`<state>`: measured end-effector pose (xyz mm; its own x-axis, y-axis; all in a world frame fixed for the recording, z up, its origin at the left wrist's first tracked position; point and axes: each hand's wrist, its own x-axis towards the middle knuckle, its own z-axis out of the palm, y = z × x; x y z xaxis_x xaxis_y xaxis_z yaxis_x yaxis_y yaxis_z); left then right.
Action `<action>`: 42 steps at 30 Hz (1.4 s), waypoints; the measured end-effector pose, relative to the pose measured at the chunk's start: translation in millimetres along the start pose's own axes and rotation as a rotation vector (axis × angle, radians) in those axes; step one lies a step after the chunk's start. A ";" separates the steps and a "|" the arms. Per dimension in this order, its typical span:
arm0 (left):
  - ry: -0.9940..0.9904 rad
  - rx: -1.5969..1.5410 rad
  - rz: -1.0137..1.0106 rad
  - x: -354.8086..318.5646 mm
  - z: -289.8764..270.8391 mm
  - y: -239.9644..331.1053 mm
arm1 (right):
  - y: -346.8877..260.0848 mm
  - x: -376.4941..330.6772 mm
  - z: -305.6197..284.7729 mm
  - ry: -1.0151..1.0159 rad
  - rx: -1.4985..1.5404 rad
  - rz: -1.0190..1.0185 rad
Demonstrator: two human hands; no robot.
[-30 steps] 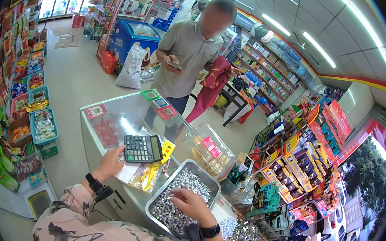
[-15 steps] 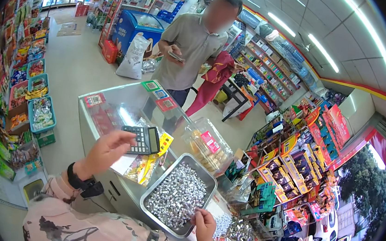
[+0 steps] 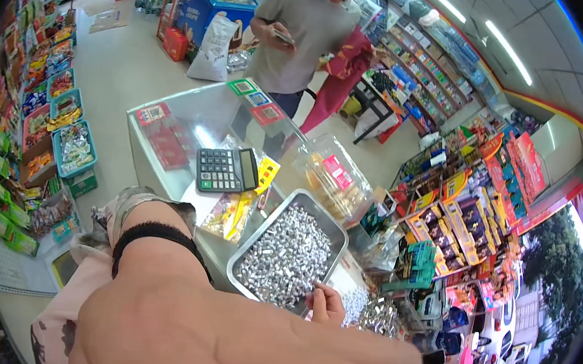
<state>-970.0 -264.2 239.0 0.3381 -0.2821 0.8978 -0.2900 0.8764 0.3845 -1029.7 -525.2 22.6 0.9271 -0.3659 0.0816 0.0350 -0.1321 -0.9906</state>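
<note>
Just ahead and leftward of the right hand's [image 3: 327,306] curled fingers, in the head view, lies a metal tray [image 3: 330,222] of small silvery pieces [image 3: 288,255] on the tabletop [image 3: 196,113]. Its long axis slants away from the person, toward the right. Right fingers are at its near right edge, seemingly nearer than the left; whether they meet or pinch a piece, I cannot tell. Beyond them, farther left past the tray, sits a calculator [image 3: 219,170]. Against half a second ago, the left hand [image 3: 255,340] has left the calculator and looms near the camera, hiding the right wrist; its fingers' state cannot be told.
</note>
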 end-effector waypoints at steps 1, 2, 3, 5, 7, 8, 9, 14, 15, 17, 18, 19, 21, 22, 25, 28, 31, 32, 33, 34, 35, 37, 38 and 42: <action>0.004 0.006 -0.006 -0.7 3.8 -1.5 | -0.9 -4.9 -2.4 0.005 0.013 -0.007; 0.011 0.005 -0.007 -1.0 -2.6 -4.7 | -0.5 -4.0 -3.3 0.016 0.018 -0.015; 0.018 0.001 -0.011 1.7 -8.7 -10.0 | 2.7 -3.3 -4.8 0.041 0.011 -0.002; 0.035 0.007 -0.016 -6.2 -5.8 -9.5 | 8.1 -7.0 -9.3 0.053 0.011 0.027; 0.048 0.005 -0.035 -14.7 -6.9 -9.2 | 8.2 -14.3 -12.1 0.089 0.011 0.062; 0.054 0.002 -0.050 -16.4 -4.8 -13.4 | 6.0 -15.0 -11.5 0.086 -0.037 0.039; 0.024 -0.034 -0.082 -12.9 -2.4 -22.4 | 2.4 -20.2 -12.5 0.132 -0.074 0.018; -0.007 -0.118 -0.223 -16.1 16.1 -50.3 | 0.4 -32.0 -24.2 0.201 -0.171 -0.005; -0.017 -0.127 -0.243 -19.3 15.7 -45.4 | 1.3 -36.2 -27.7 0.215 -0.176 -0.022; -0.035 -0.146 -0.281 -22.9 6.5 -53.6 | 3.5 -44.9 -35.2 0.268 -0.183 -0.017; -0.043 -0.156 -0.297 -29.3 9.7 -55.1 | 4.9 -48.0 -39.8 0.297 -0.172 -0.001; -0.054 -0.166 -0.314 -29.9 4.9 -57.9 | 5.5 -55.5 -44.2 0.329 -0.159 0.013; -0.069 -0.165 -0.339 -30.9 8.8 -64.4 | 10.4 -71.2 -55.8 0.378 -0.142 0.039; -0.077 -0.157 -0.347 -31.9 11.1 -68.5 | 19.0 -75.9 -68.1 0.442 -0.154 0.033; -0.092 -0.138 -0.363 -39.7 13.5 -73.9 | 43.7 -96.9 -111.9 0.584 -0.192 0.033; -0.113 -0.094 -0.356 -40.9 28.0 -81.2 | 62.7 -105.9 -146.1 0.714 -0.155 0.074; -0.103 -0.014 -0.327 -23.8 53.1 -110.1 | 73.1 -82.1 -159.4 0.622 -0.441 -0.032; -0.091 0.008 -0.345 -24.8 65.0 -113.9 | 76.3 -87.4 -166.4 0.569 -0.579 -0.056; -0.078 0.035 -0.361 -20.5 76.7 -125.8 | 76.3 -89.6 -179.4 0.557 -0.573 -0.034; -0.107 0.042 -0.377 -48.8 51.8 -94.9 | 78.1 -89.9 -195.4 0.570 -0.602 -0.014; -0.101 0.102 -0.370 -42.5 56.5 -91.7 | 74.9 -71.1 -197.0 0.524 -0.627 -0.031; -0.498 0.271 -0.363 -31.7 59.3 -170.6 | 79.2 -52.7 -213.2 0.485 -0.702 -0.014; -0.404 0.224 -0.588 -40.9 74.0 -190.1 | 77.3 -45.5 -220.6 0.438 -0.777 -0.013; -0.645 0.648 -0.744 -86.3 89.7 -258.7 | 56.3 -32.8 -216.1 0.328 -0.898 -0.025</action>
<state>-1004.5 -501.6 81.4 0.1549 -0.9482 0.2774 -0.6758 0.1031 0.7298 -1138.7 -719.8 -12.1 0.7746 -0.5750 0.2634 -0.3723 -0.7513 -0.5450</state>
